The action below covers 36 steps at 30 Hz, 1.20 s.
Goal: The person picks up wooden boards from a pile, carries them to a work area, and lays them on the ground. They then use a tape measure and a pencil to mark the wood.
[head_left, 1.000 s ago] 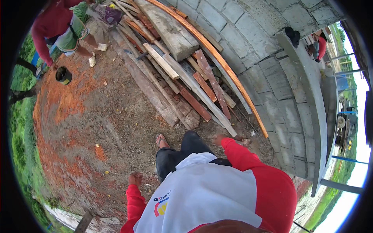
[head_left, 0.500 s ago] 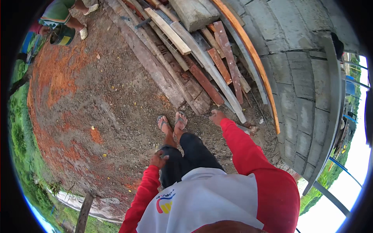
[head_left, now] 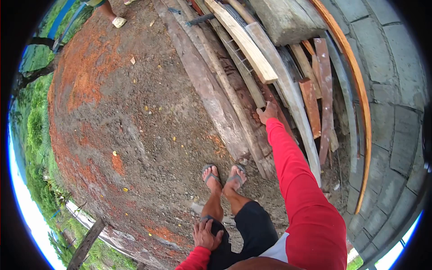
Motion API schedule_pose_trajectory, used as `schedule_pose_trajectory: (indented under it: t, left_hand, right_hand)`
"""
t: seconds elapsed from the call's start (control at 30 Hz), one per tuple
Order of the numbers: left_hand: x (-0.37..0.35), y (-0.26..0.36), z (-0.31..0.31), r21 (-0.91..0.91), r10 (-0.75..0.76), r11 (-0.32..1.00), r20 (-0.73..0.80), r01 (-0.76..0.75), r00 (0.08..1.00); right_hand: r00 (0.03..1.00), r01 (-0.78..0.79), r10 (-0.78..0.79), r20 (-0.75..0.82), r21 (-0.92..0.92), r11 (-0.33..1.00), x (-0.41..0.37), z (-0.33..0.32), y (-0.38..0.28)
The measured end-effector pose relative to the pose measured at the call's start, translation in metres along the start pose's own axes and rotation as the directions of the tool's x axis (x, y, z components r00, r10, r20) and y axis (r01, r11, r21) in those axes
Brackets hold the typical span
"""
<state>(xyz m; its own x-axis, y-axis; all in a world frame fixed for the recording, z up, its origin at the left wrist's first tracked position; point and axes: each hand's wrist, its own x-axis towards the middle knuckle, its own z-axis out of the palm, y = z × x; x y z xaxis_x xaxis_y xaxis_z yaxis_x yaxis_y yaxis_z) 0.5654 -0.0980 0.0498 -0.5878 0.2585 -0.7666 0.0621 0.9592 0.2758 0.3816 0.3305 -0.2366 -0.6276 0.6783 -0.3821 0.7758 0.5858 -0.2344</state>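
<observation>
My right hand (head_left: 268,112) reaches into the lumber pile, its fingers closed at the near end of a narrow wooden strip (head_left: 245,74). A pale, squared piece of lumber (head_left: 245,40) lies just above that hand, and a long grey board (head_left: 292,94) runs along its right side. My left hand (head_left: 207,235) rests on my thigh by the knee, holding nothing, with its fingers apart.
Reddish-brown boards (head_left: 326,90) and a concrete block (head_left: 288,20) lie in the pile. A long orange-brown strip (head_left: 360,99) leans along the grey block wall (head_left: 391,130). Another person's foot (head_left: 119,21) is at the upper left. The ground (head_left: 153,135) is gravelly.
I have bent forward. My right hand has moved up into the pile to the narrow strip's end, and my left hand has come down onto my thigh.
</observation>
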Motion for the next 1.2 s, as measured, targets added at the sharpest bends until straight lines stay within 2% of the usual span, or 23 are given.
schedule_pose_trajectory:
  t: [0.03, 0.13, 0.17, 0.27, 0.3, 0.5, 0.6, 0.7, 0.8, 0.83, 0.97, 1.2]
  left_hand:
    - [0.001, 0.004, -0.005, -0.006, -0.004, 1.0, -0.003, 0.004, 1.0]
    - [0.005, 0.005, -0.008, 0.029, -0.012, 0.999, -0.025, 0.013, 1.0]
    - [0.006, 0.004, -0.01, 0.01, -0.036, 0.999, 0.008, 0.035, 0.999]
    - [0.007, 0.011, -0.023, 0.016, -0.097, 0.995, 0.089, 0.096, 0.991]
    - [0.006, 0.007, -0.021, 0.016, -0.093, 0.996, 0.086, 0.091, 0.992]
    - [0.006, 0.003, -0.016, 0.029, -0.114, 0.993, 0.11, 0.112, 0.987]
    - [0.009, 0.012, -0.024, 0.02, -0.128, 0.992, 0.145, 0.127, 0.981]
    - [0.009, 0.011, -0.02, 0.016, -0.103, 0.995, 0.115, 0.102, 0.988]
    - [0.011, 0.009, -0.017, 0.034, -0.092, 0.995, 0.108, 0.088, 0.99]
    - [0.011, 0.009, -0.018, 0.039, -0.087, 0.996, 0.105, 0.084, 0.991]
    - [0.007, 0.005, -0.019, 0.025, -0.087, 0.996, 0.12, 0.085, 0.989]
    - [-0.003, -0.002, -0.013, 0.005, -0.08, 0.997, 0.093, 0.079, 0.992]
  right_hand:
    - [0.999, -0.005, 0.004, -0.035, -0.022, 1.0, 0.007, 0.002, -0.01]
    - [0.996, -0.074, 0.07, 0.055, 0.069, 0.995, 0.023, 0.005, -0.025]
    - [0.998, -0.058, 0.058, -0.012, 0.027, 0.998, 0.029, 0.012, -0.024]
    - [0.997, 0.013, -0.003, 0.08, -0.13, 0.991, 0.033, 0.0, -0.024]
    - [0.996, 0.061, -0.05, 0.079, -0.14, 0.988, 0.032, -0.001, -0.022]
    - [0.983, 0.081, -0.049, 0.175, -0.179, 0.98, 0.012, -0.035, -0.045]
    - [0.974, 0.152, -0.136, 0.179, -0.079, 0.985, 0.022, -0.021, -0.015]
    - [0.973, 0.23, -0.229, -0.023, 0.06, 0.971, 0.026, 0.009, -0.001]
    - [0.99, 0.097, -0.1, 0.095, 0.035, 0.995, 0.023, 0.003, -0.026]
    - [0.993, 0.087, -0.092, 0.076, 0.068, 0.994, 0.029, 0.008, -0.025]
    - [0.991, 0.096, -0.098, 0.09, 0.024, 0.995, 0.026, 0.002, -0.029]
    - [0.99, 0.124, -0.123, 0.068, -0.015, 0.992, -0.024, -0.064, -0.054]
